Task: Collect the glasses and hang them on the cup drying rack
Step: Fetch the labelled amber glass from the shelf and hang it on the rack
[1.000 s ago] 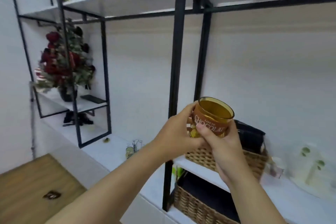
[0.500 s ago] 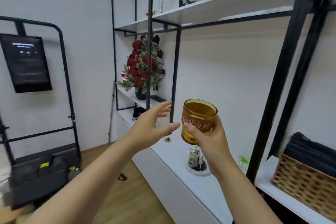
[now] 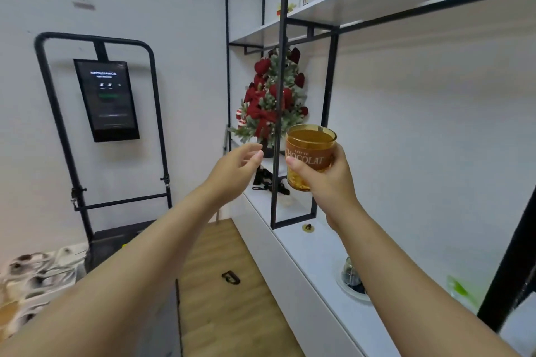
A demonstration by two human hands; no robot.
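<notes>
An amber glass (image 3: 309, 153) with a brown band reading "CHOCOLAT" is held upright in the air in front of the black-framed shelving. My right hand (image 3: 330, 180) grips it from below and behind, thumb across its front. My left hand (image 3: 235, 172) hovers a short way to the left of the glass, fingers loosely apart and holding nothing. No cup drying rack is visible.
A white counter (image 3: 307, 243) runs along the right wall under black metal shelf frames (image 3: 279, 95). A small decorated tree (image 3: 272, 104) stands on a shelf behind the glass. A plate with small items (image 3: 352, 284) lies on the counter. A screen on a black stand (image 3: 106, 98) is at the left.
The view has swung left, away from the wicker baskets. My left hand let go of the glass and moved off to the left; my right hand kept hold of it.
</notes>
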